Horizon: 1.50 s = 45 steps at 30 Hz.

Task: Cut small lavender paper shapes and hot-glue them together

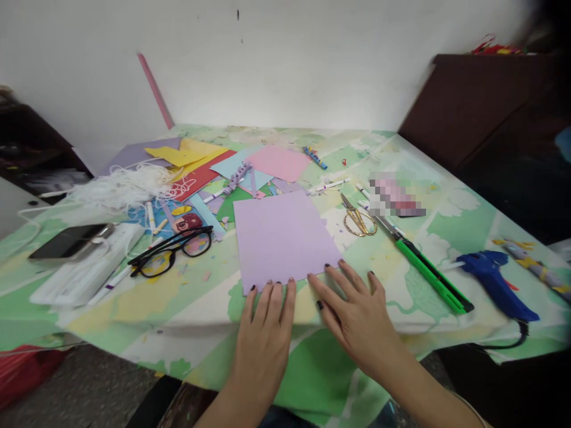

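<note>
A sheet of light purple paper (283, 241) lies flat on the table in front of me. My left hand (266, 324) rests palm down at its near edge, fingers stretched out, the fingertips touching the paper's lower left border. At the lower right corner, my right hand (357, 309) lies with its fingers spread, some fingertips on the paper's edge. Neither hand grips anything. To the right of the sheet are gold-handled scissors (359, 223) and a green utility knife (432, 274) with its blade pointing away from me.
A blue glue gun (497, 282) lies at the right. Black-framed glasses (172, 252), a phone (74, 241) and a white power strip (84, 267) are on the left. Behind are tangled white string (127, 189), coloured paper (276, 161) and markers. A patterned cloth (200, 315) covers the table.
</note>
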Tool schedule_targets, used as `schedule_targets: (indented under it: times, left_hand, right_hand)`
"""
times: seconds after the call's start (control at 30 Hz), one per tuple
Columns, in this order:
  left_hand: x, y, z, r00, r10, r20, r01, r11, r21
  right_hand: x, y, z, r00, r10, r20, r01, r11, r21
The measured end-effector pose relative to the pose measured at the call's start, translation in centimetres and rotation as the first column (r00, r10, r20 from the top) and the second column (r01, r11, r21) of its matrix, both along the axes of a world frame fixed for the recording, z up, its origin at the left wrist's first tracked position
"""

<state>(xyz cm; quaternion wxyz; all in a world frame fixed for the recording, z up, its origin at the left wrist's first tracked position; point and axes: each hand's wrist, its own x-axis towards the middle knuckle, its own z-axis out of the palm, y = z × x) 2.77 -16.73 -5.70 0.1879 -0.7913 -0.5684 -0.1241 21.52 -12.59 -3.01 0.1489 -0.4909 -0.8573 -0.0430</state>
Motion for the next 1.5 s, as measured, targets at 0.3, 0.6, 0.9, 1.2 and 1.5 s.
schedule_targets:
  times: [0.3, 0.6, 0.9, 1.2, 1.5]
  left_hand:
    - [-2.0, -0.8, 0.5, 0.992, 0.105, 0.074, -0.106, 0.994, 0.018]
    - [-4.7, -2.7, 0.0, 0.996, 0.063, 0.067, -0.068, 0.995, 0.07]
    - [-5.4, -2.0, 3.4, 0.967, -0.045, 0.25, 0.042, 0.999, 0.017]
    - [-4.1, 2.5, 4.0, 0.924, -0.364, 0.117, 0.381, 0.9, -0.211]
    - [-7.1, 3.1, 4.7, 0.892, -0.432, 0.132, 0.452, 0.855, -0.256]
  right_hand:
    - [-0.1, -0.1, 0.0, 0.999, -0.031, -0.014, 0.031, 0.999, 0.027]
    - [1.6, 0.1, -0.4, 0.995, -0.092, -0.043, 0.096, 0.99, 0.102]
    - [1.1, 0.6, 0.0, 0.999, -0.042, -0.008, 0.043, 0.978, 0.202]
    - [-1.6, 1.0, 1.9, 0.924, 0.356, 0.14, -0.362, 0.932, 0.019]
    - [-0.9, 1.3, 1.7, 0.922, 0.372, 0.111, -0.377, 0.926, 0.024]
